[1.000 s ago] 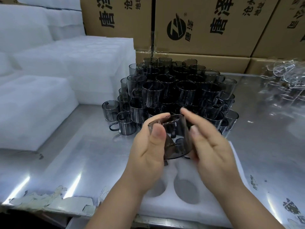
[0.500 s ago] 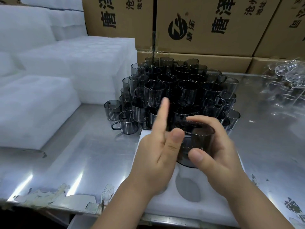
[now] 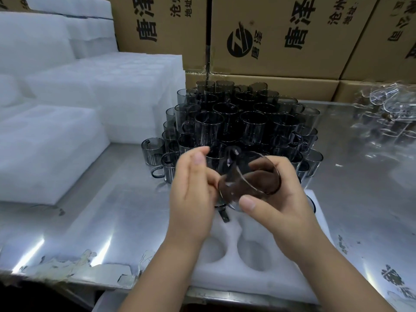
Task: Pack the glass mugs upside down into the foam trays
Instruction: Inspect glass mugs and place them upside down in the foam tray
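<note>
Your right hand (image 3: 281, 199) wraps its fingers round the smoked glass mug (image 3: 249, 176), tilted above the near foam tray (image 3: 247, 280). Your left hand (image 3: 193, 190) curls loosely beside its rim, holding nothing. The glass is likely slick and brittle: grip the wall, seat it gently.

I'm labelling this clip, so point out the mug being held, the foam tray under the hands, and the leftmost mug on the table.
held mug (image 3: 238, 179): head view, its smoky side wall.
foam tray (image 3: 231, 233): head view, ridge between the two near pockets.
leftmost mug (image 3: 153, 150): head view, its side wall.
</note>
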